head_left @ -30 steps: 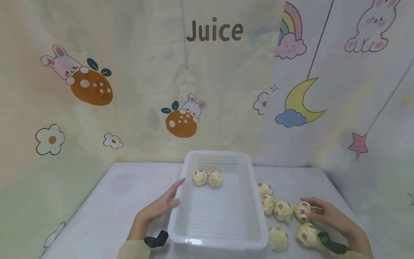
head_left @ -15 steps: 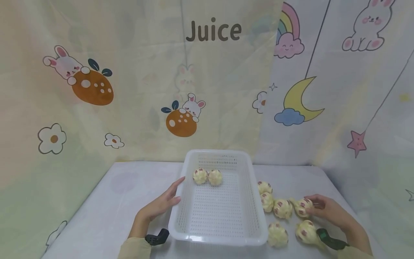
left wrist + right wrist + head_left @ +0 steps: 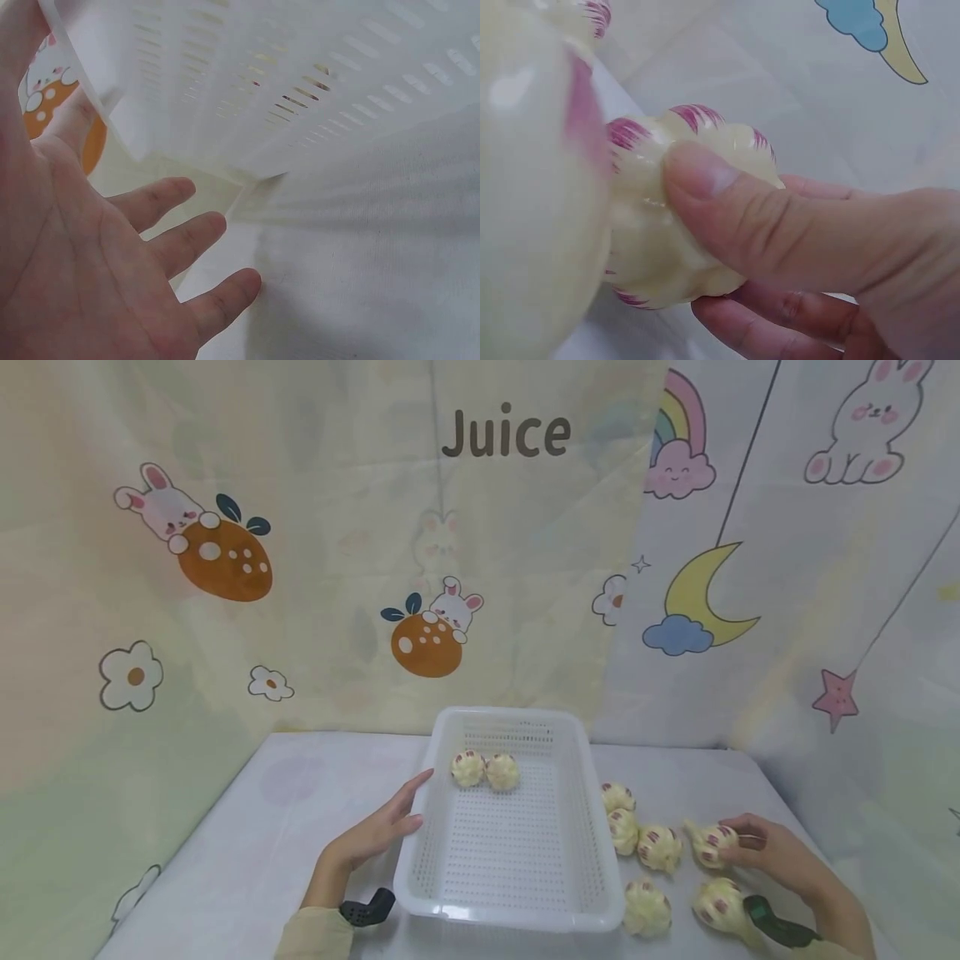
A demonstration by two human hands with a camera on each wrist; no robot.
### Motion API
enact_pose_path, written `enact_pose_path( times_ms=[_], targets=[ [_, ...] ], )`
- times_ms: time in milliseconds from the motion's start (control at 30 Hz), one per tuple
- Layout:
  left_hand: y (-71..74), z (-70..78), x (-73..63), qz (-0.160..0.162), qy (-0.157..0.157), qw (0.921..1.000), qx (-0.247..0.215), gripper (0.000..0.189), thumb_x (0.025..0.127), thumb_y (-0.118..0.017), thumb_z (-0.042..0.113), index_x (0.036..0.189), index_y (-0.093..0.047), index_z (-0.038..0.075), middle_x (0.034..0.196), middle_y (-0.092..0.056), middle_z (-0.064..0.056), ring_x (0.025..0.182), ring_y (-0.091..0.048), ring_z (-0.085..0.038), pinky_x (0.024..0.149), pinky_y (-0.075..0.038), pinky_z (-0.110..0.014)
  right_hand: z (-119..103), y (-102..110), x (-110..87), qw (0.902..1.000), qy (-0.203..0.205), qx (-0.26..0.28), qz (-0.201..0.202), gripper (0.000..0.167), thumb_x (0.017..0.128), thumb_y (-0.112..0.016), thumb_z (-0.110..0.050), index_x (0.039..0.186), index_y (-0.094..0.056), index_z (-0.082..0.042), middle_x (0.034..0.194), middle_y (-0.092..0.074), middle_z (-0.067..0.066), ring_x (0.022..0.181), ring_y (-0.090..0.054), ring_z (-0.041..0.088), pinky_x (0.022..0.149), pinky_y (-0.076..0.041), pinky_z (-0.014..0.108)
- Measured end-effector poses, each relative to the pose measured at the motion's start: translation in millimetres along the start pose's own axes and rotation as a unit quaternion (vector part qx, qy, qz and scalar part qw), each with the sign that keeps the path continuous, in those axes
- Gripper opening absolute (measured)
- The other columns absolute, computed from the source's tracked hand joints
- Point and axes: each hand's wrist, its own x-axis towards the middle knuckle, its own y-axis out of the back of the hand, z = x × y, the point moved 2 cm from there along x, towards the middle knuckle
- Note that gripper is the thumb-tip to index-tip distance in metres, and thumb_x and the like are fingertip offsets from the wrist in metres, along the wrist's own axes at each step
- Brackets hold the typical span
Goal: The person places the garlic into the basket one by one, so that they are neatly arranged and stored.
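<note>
Against the left rim of a white perforated plastic basket (image 3: 510,917) rests my left hand (image 3: 369,839). Its fingers are fairly straight; in the left wrist view, the lower fingers (image 3: 196,241) spread below the basket wall without gripping it. My right hand (image 3: 772,852) holds a cream garlic bulb (image 3: 712,845) with purple streaks at the right of the table. The right wrist view shows the thumb (image 3: 705,180) on this bulb, with the other fingers behind and under it. Two more garlic bulbs (image 3: 502,772) sit side by side inside the basket, toward its far left.
Several loose garlic bulbs (image 3: 660,847) lie between the basket and my right hand. One bulb (image 3: 723,906) lies just below that hand, near the wrist strap (image 3: 780,927). A printed cloth backdrop (image 3: 525,568) hangs behind the white table (image 3: 262,835).
My right hand has shifted slightly to the right, and the garlic bulb it holds has turned and moved slightly away from its neighbour. The left hand stays at the basket rim.
</note>
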Motion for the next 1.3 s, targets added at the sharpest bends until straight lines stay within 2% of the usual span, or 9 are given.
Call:
enact_pose_path(
  times_ms=[367,567,667,833,1100,1300],
  targets=[
    [0.4,-3.5,1.1,-0.003,0.001,1.0,-0.005,0.066,0.096,-0.051,0.033,0.148,-0.013,0.046,0.16,-0.01,-0.004,0.146,-0.014,-0.035,0.106,-0.024,-0.068,-3.4,5.5,-1.9,0.9997,-0.024,-0.006,0.009,0.052,0.084,-0.071,-0.035,0.117,-0.056,0.002,0.132,-0.05,0.031,0.116,-0.052,0.05,0.085,-0.05,0.054],
    [0.5,-2.3,1.5,0.006,0.009,0.9999,-0.001,0.067,0.094,-0.053,0.036,0.147,-0.013,0.047,0.16,-0.011,-0.004,0.146,-0.013,-0.037,0.105,-0.02,-0.071,-13.3,10.4,-6.8,0.9997,-0.015,-0.009,0.016,0.07,0.086,-0.068,-0.039,0.137,-0.043,0.003,0.135,-0.045,0.033,0.117,-0.05,0.051,0.084,-0.05,0.055],
    [0.0,-2.3,1.9,0.009,0.011,0.9999,0.004,0.066,0.095,-0.053,0.036,0.147,-0.013,0.048,0.16,-0.01,-0.004,0.146,-0.012,-0.037,0.105,-0.019,-0.071,-16.7,13.2,-9.8,0.9998,-0.013,-0.01,0.015,0.074,0.088,-0.065,-0.04,0.141,-0.037,0.003,0.138,-0.042,0.034,0.118,-0.049,0.052,0.085,-0.049,0.056],
    [-0.8,-3.4,2.0,0.012,0.014,0.9998,0.007,0.066,0.095,-0.052,0.036,0.147,-0.014,0.049,0.16,-0.009,-0.004,0.146,-0.011,-0.039,0.104,-0.019,-0.072,-22.5,18.1,-13.7,0.9993,-0.03,-0.008,0.021,0.074,0.088,-0.063,-0.046,0.141,-0.039,0.0,0.142,-0.04,0.031,0.124,-0.042,0.053,0.085,-0.047,0.06],
    [-0.9,-5.4,2.2,0.009,0.006,0.9999,0.005,0.067,0.094,-0.053,0.04,0.147,-0.013,0.048,0.16,-0.009,-0.004,0.145,-0.013,-0.04,0.104,-0.02,-0.072,-39.0,21.5,-14.9,0.9987,-0.032,-0.006,0.038,0.079,0.083,-0.066,-0.052,0.141,-0.042,-0.003,0.142,-0.041,0.029,0.126,-0.04,0.052,0.085,-0.046,0.061],
    [-1.5,-2.9,1.4,0.006,0.006,1.0,0.002,0.068,0.093,-0.054,0.041,0.147,-0.013,0.047,0.16,-0.01,-0.004,0.145,-0.014,-0.04,0.103,-0.021,-0.072,-46.0,20.9,-15.3,0.998,-0.009,-0.008,0.061,0.076,0.082,-0.066,-0.053,0.139,-0.046,-0.006,0.14,-0.046,0.025,0.125,-0.042,0.049,0.087,-0.047,0.059]
  ],
)
